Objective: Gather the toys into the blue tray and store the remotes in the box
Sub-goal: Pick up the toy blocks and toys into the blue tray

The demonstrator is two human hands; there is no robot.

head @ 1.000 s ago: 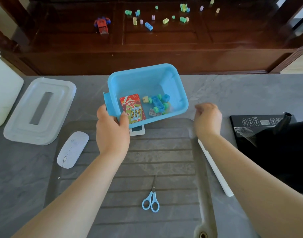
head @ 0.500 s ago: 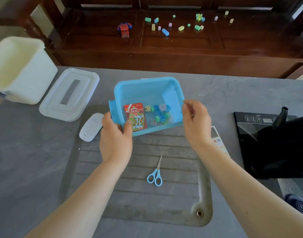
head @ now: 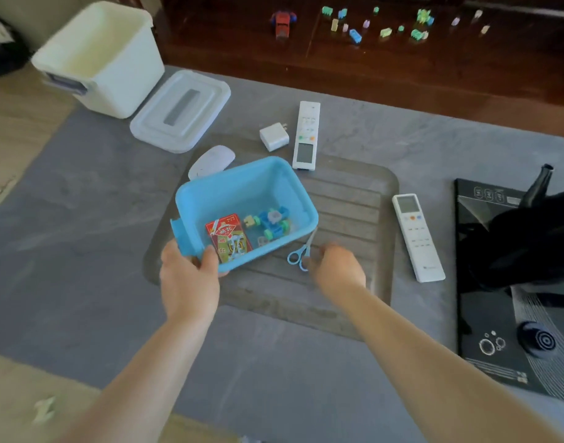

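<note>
Left hand (head: 188, 282) grips one blue tray (head: 274, 183); two remotes (head: 306, 135) lie nearby.

The right hand (head: 336, 268) is motion-blurred, its fingers unreadable, and the tray (head: 242, 183) beyond the left fingers (head: 210, 255) hides part of the mouse (head: 211, 159).

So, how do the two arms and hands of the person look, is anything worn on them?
Both forearms are bare up to the frame's lower edge: no sleeves show. The left hand and right hand wear no gloves; no watch, bracelet or ring can be seen on wrists or fingers, though the picture is slightly blurred. No markings are visible.
</note>
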